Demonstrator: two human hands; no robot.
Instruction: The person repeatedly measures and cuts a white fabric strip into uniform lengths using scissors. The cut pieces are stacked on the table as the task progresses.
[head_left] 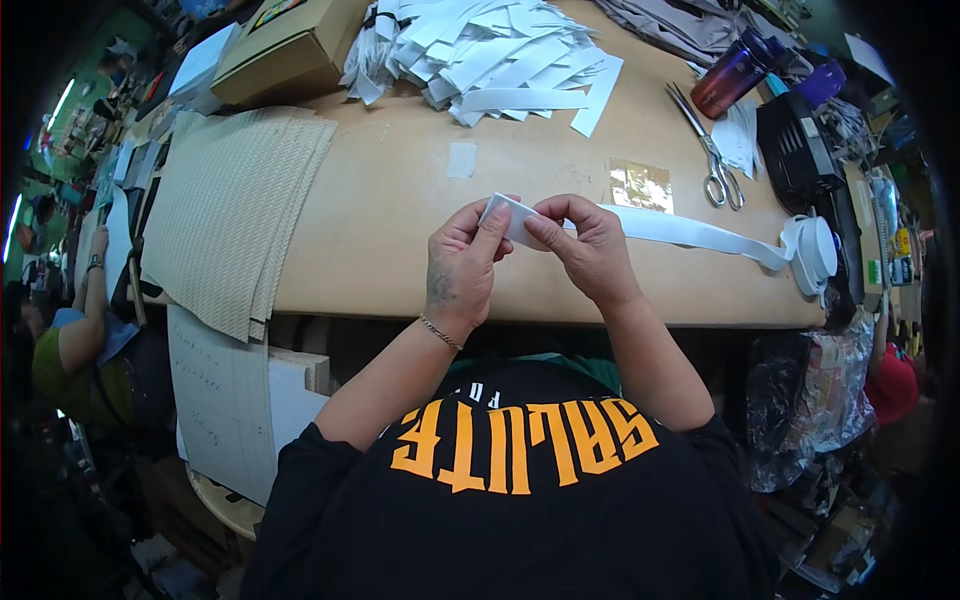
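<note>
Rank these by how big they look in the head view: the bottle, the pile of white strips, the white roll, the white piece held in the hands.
1. Pile of white strips
2. Bottle
3. White roll
4. Held white piece, judged by its visible part; some is covered

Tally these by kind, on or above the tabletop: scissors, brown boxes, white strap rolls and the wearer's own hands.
Scissors: 1
Brown box: 1
White strap roll: 1
Hands, left hand and right hand: 2
Total: 5
</note>
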